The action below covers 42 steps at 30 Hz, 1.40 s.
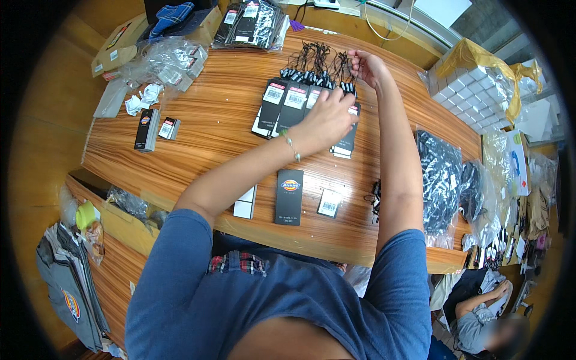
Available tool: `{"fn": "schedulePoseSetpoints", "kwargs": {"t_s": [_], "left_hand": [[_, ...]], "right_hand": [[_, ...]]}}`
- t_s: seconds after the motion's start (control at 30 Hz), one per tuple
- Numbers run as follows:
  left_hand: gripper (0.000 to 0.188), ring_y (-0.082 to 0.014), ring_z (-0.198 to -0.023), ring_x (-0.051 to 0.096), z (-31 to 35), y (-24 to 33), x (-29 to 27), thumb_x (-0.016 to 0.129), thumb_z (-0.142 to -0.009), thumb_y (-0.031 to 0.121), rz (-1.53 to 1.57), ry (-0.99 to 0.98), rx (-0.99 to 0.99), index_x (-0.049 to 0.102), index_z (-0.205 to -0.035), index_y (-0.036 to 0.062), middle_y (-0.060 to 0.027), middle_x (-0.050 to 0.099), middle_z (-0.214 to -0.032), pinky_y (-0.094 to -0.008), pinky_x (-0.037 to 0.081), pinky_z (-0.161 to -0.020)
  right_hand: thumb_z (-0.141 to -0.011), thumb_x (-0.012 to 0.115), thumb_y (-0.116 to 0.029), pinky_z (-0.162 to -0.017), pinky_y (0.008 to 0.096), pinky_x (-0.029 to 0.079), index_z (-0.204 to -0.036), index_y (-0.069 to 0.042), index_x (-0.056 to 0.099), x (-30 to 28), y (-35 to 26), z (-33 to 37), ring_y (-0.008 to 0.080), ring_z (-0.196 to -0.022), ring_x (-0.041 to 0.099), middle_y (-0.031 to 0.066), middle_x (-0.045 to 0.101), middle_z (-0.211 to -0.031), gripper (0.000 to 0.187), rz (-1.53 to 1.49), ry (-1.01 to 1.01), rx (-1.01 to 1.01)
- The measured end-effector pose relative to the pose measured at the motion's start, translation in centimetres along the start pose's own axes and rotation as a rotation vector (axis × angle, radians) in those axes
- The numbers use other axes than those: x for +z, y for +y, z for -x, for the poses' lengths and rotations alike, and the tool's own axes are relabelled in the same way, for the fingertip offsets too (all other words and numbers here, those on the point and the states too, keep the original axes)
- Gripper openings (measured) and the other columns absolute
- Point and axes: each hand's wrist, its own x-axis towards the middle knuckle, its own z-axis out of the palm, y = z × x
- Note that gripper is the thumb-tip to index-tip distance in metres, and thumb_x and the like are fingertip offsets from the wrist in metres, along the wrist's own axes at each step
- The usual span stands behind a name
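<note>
Black hang tags (293, 101) with white barcode stickers lie in an overlapping row across the table's far middle. Their black strings (317, 59) with small grey ends fan out beyond them. My left hand (329, 120) rests on the right-hand tags, fingers bent over their upper part; the fingertips are partly hidden. At the row's far right, my right hand (370, 69) has its fingertips pinched together at the string loops. Closer to me lie a long black tag (289, 198), a small white barcode tag (329, 203) and a white-backed stack (245, 204), partly behind my left arm.
Left on the table stand two small tag stacks (146, 129), crumpled paper (144, 99) and plastic bags (171, 63). Bagged black tags (252, 24) lie at the back. White boxes (471, 90) and a black bagged bundle (439, 180) flank my right arm. Another person (480, 318) sits lower right.
</note>
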Motion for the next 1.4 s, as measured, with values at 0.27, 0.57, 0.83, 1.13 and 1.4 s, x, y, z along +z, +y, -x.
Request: {"fn": "schedulePoseSetpoints", "kwargs": {"t_s": [0.27, 0.57, 0.83, 1.13, 1.4], "left_hand": [[0.033, -0.026, -0.096, 0.041, 3.1, 1.3, -2.1, 0.062, -0.076, 0.017, 0.281, 0.095, -0.025, 0.058, -0.109, 0.011, -0.0095, 0.047, -0.108, -0.0381, 0.035, -0.087], [0.043, -0.0231, -0.096, 0.045, 10.3, -0.3, -6.7, 0.061, -0.079, 0.015, 0.66, 0.114, -0.437, 0.049, -0.119, 0.0075, -0.0082, 0.052, -0.103, -0.0346, 0.038, -0.087], [0.03, -0.0203, -0.092, 0.043, 14.9, -0.2, -7.4, 0.061, -0.078, 0.01, 0.555, 0.081, -0.497, 0.058, -0.107, 0.0075, -0.0062, 0.052, -0.101, -0.0327, 0.039, -0.084], [0.049, -0.0245, -0.1, 0.041, 15.4, 1.7, -6.2, 0.073, -0.061, 0.04, 0.211, -0.122, -0.389, 0.061, -0.098, 0.0101, -0.0046, 0.049, -0.106, -0.0391, 0.031, -0.089], [0.047, -0.0239, -0.103, 0.041, 15.3, 1.5, -5.4, 0.076, -0.056, 0.036, 0.212, -0.133, -0.349, 0.062, -0.091, 0.0098, -0.0029, 0.05, -0.106, -0.0399, 0.03, -0.089]], "right_hand": [[-0.092, 0.039, -0.023, -0.054, 0.0233, 0.041, -0.088, -0.01, 0.057, 0.2, -0.4, -2.6, 0.009, -0.056, 0.045, -0.0036, 0.049, -0.062, 0.023, 0.321, 0.123, 0.054], [-0.081, 0.052, -0.006, -0.043, 0.0241, 0.039, -0.079, -0.004, 0.059, 0.7, -0.2, -3.5, 0.0098, -0.049, 0.05, 0.001, 0.057, -0.063, 0.008, 0.469, 0.243, -0.102], [-0.081, 0.055, -0.013, -0.056, 0.0272, 0.043, -0.102, -0.01, 0.058, -1.9, -0.1, -5.1, 0.0102, -0.069, 0.057, 0.0007, 0.063, -0.084, 0.021, 0.624, 0.383, -0.133], [-0.08, 0.062, -0.022, -0.061, 0.0259, 0.042, -0.1, -0.008, 0.061, 6.8, 0.5, 18.1, 0.0104, -0.072, 0.055, -0.0005, 0.059, -0.075, 0.025, 0.887, -0.057, -0.41], [-0.066, 0.073, -0.017, -0.066, 0.0319, 0.046, -0.097, -0.005, 0.061, 11.0, 10.5, 30.9, 0.0233, -0.075, 0.056, 0.0082, 0.056, -0.08, 0.035, 1.15, 0.182, -0.216]]}}
